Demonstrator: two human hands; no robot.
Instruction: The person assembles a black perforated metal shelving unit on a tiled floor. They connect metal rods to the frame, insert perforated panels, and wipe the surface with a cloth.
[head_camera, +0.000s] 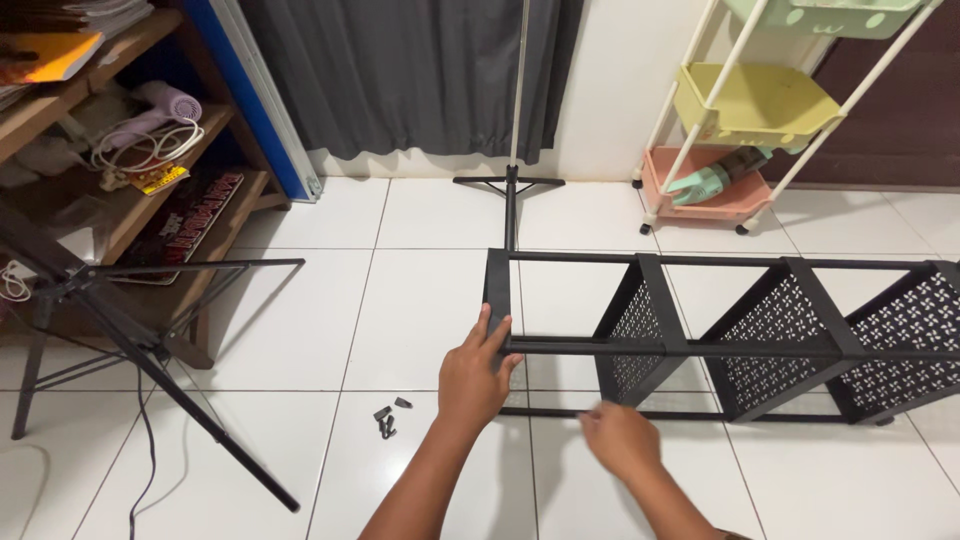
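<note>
Black rack (720, 340) lies on its side on floor (300, 330). Left hand (478, 375) clenched on end rail, steadying frame. Right hand (622, 438) by lower rail, blurred; grip unclear. Screws (388, 418) near left hand.

The long metal shelf rack (740, 340) lying on the floor is black, its panels perforated with a small cut-out pattern. The tiled floor (300, 330) is glossy white. The far-right plastic trolley (745, 110) stacks green, yellow and pink trays. The far curtain (400, 70) is dark grey.
</note>
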